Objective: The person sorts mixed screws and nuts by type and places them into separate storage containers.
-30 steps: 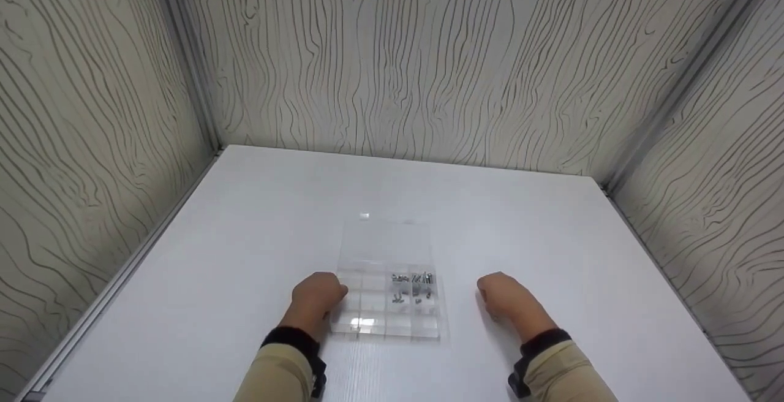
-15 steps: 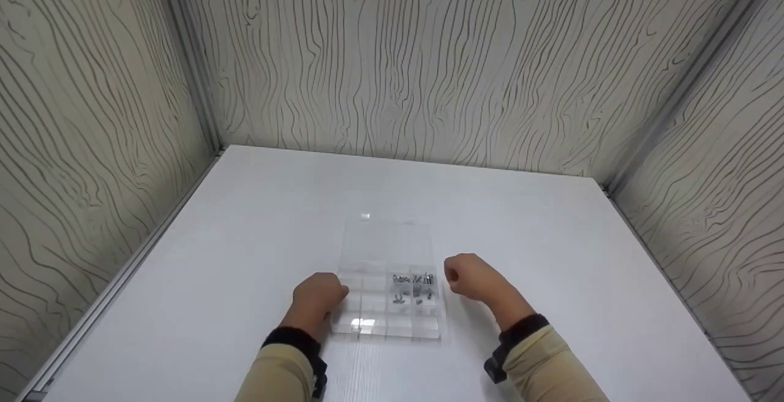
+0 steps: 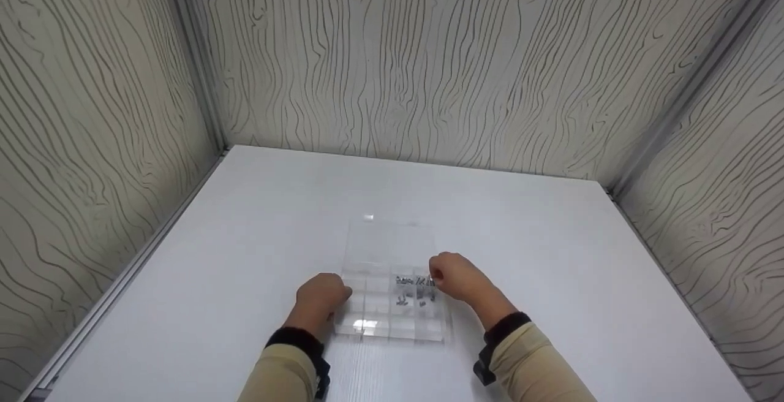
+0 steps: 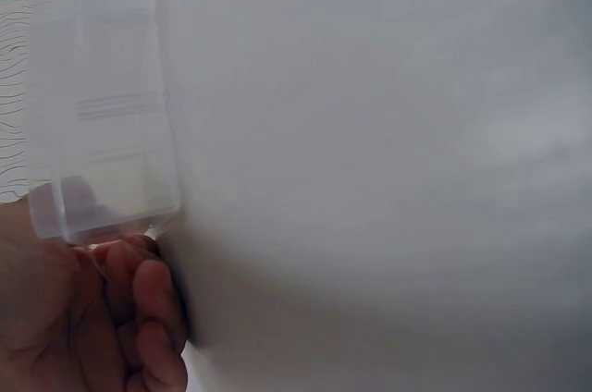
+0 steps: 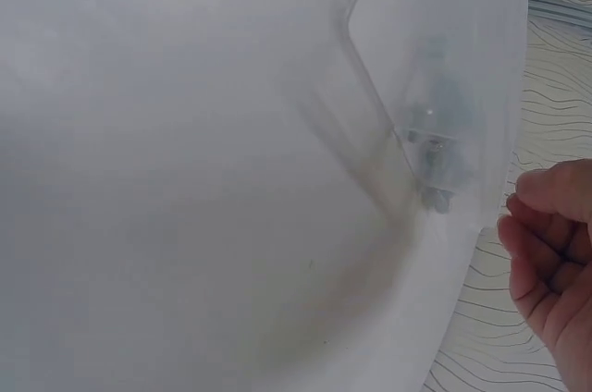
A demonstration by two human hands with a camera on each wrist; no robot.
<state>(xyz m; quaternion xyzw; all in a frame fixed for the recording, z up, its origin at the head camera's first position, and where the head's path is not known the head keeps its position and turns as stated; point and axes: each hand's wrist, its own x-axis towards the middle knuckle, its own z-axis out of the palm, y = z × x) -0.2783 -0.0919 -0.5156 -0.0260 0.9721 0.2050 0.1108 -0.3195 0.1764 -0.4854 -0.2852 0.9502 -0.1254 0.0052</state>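
Clear glossy plastic box (image 3: pixel 388 285) w/ metal screws (image 3: pixel 411 288); matt white table (image 3: pixel 551 255)

Compartment box (image 3: pixel 390 301) lies on table (image 3: pixel 245 236), near front edge, about mid-width. Box lid (image 3: pixel 387 239) lies open flat behind box, toward back wall (image 3: pixel 429 65). Screws (image 3: pixel 411 288) sit in compartments at box's right side, rear half. Left hand (image 3: pixel 320 299) against box's left edge, fingers (image 4: pixel 153 304) at its near corner. Right hand (image 3: pixel 456 278) at box's right edge, just beside screws. Side walls stand left and right of table.
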